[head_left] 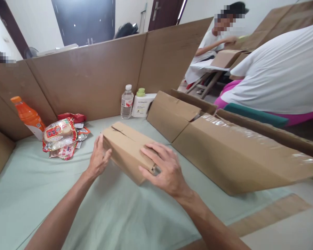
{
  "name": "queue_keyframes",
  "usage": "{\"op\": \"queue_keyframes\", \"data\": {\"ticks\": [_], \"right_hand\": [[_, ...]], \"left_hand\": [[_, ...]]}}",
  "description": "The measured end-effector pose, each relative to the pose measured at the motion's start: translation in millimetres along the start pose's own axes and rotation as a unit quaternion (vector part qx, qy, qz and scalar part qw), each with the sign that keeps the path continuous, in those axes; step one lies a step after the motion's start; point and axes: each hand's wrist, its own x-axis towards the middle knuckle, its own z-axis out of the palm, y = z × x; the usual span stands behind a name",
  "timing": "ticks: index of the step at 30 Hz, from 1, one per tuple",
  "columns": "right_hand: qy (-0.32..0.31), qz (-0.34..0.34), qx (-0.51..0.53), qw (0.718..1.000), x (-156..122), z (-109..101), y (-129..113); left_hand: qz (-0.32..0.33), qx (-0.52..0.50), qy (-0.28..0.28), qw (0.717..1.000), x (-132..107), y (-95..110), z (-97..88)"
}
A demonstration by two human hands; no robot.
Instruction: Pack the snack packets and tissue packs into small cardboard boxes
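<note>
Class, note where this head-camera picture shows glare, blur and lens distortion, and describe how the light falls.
Head view: soft, even room light, with only faint shadows under the small box. Glare streaks run along the tape on the large box, whose right end stretches and smears toward the frame edge, which looks like wide-lens distortion. The left hand and right hand on the small box are sharp.

Illumination is bright, even and diffuse, coming from overhead, with no hard shadows. My fingers (156,152) cast only a faint, soft-edged shadow on the green bench (120,215) cover. Glare shows as white streaks on the clear tape (224,125) of the large carton (240,159), and as small light spots in the dark door (83,21). Focus is sharp at centre. The carton's right end is smeared. Straight edges bow and stretch toward the frame borders.
</note>
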Motion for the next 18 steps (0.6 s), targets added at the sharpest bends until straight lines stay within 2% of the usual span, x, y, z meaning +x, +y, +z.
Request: {"op": "queue_keyframes", "data": {"ticks": [5, 8, 13, 18], "right_hand": [[0.028, 0.079, -0.077, 0.994, 22, 9, 40], [0.039, 0.112, -0.128, 0.985, 35, 12, 68], [0.027, 0.155, -0.196, 0.968, 54, 20, 107], [0.012, 0.171, -0.245, 0.954, 65, 28, 117]], "left_hand": [[0.01, 0.021, -0.115, 0.993, -1, 22, 59.1], [0.027, 0.036, -0.175, 0.984, -11, 35, 78.8], [0.036, 0.059, -0.204, 0.977, -27, 39, 84.5], [0.036, 0.075, -0.214, 0.973, -39, 37, 82.8]]}}
